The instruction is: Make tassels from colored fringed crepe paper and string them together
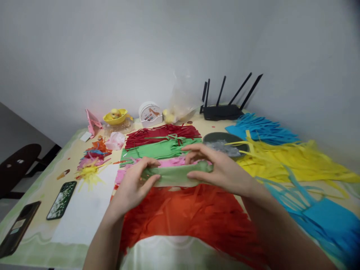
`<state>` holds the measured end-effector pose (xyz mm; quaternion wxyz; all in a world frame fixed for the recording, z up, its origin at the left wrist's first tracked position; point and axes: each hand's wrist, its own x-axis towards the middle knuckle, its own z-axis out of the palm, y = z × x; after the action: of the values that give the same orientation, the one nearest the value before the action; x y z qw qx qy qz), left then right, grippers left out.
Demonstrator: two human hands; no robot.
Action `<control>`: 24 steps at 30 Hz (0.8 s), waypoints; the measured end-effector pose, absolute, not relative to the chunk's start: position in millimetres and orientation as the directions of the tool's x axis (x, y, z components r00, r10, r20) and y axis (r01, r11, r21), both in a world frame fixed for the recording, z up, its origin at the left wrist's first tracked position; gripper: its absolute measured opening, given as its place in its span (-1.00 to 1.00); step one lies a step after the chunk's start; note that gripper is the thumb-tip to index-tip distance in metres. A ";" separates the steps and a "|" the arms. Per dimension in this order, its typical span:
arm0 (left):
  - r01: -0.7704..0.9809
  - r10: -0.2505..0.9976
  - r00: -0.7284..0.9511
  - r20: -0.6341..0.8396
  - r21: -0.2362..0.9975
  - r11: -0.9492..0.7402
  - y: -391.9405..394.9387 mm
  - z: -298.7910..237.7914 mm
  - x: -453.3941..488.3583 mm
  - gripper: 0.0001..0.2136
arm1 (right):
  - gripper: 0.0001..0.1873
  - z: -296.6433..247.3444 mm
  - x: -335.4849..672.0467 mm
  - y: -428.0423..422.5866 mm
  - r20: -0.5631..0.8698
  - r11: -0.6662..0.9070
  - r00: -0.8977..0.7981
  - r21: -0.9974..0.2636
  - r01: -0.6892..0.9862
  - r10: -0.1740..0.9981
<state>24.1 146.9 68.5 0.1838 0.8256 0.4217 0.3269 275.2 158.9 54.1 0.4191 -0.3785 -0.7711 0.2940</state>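
Note:
A pale green paper strip (173,176) is stretched level between my two hands. At its left end, the thumb and fingers of my left hand (137,183) pinch it. My right hand (215,168) grips the other end, thumb in front, index finger raised above. Below lies a wide orange-red fringed paper (168,210). Pink fringed paper (171,162) shows just behind the strip. Farther back come a green fringed paper (152,149) with a knotted strand on it and a dark red fringed paper (163,135).
Yellow fringed paper (292,161) and blue fringed papers (261,127) cover the right side. Near the wall stand a black router (222,112) and a dark round tray (210,138). On the left are two phones (62,200), a white sheet (87,210) and small tassels (91,168).

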 end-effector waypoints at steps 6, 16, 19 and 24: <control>0.584 0.828 0.457 0.326 0.591 -0.556 151.6 68.5 22.9 -0.90 | -0.83 54.8 271.4 156.4 0.387 0.596 -0.472 -0.655 0.464 0.792; 0.207 0.930 0.319 0.184 0.944 -0.258 154.2 66.1 19.6 -0.82 | -0.83 54.3 269.6 147.1 0.478 0.548 -0.282 -0.789 0.278 0.832; 0.112 0.890 0.368 0.269 0.937 -0.330 154.7 65.4 15.7 -0.87 | -0.88 51.4 269.3 148.9 0.490 0.537 -0.273 -0.832 0.137 0.828; 0.132 0.849 0.359 0.387 0.880 -0.456 155.6 63.9 11.8 -0.77 | -0.90 49.2 267.5 150.9 0.478 0.498 -0.318 -0.867 -0.020 0.819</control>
<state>11.8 155.6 63.9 0.3959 0.7232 0.3392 0.4530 267.5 150.9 49.2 0.5093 -0.2856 -0.6997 0.4117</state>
